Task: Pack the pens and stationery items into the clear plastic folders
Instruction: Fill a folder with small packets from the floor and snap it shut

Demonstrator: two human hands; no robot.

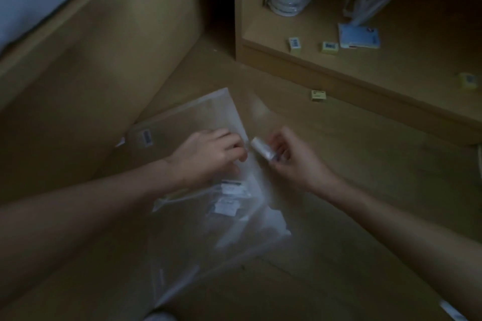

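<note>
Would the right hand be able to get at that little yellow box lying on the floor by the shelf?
Probably not right away. The floor between the right hand and the yellow box looks bare, but its fingers already hold a small white packet, so it would need to drop that first.

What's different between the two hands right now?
The left hand lies fingers-down on the clear plastic folder, pinching its edge; the right hand is raised beside that edge, curled round a small whitish wrapped item. Both meet at the folder's opening.
</note>
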